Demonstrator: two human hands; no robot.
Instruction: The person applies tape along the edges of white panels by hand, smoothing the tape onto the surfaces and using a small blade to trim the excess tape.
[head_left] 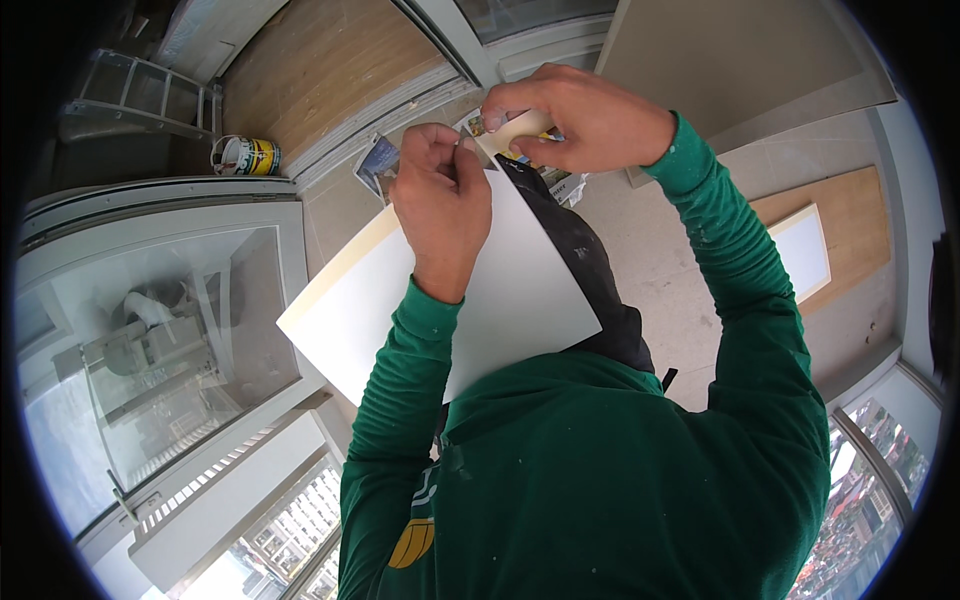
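A white flat panel [520, 270] lies tilted across my lap, with a cream strip of masking tape [345, 265] along its far left edge. At the panel's far corner my left hand [445, 205] is closed, its thumb and fingers pinching the tape there. My right hand [590, 120] is curled around a piece of cream masking tape [525, 128], just right of the left hand. Whether this is a roll or a loose length is partly hidden by the fingers. Dark trousers [590, 255] show beside the panel.
Printed paper sheets [378, 165] lie on the tiled floor beyond my hands. A paint bucket [247, 156] and a metal ladder [150, 95] stand far left. Right are a wooden board [860, 215] with a white-faced panel [802, 255] and a large grey panel [740, 70]. A glazed door [250, 300] stands left.
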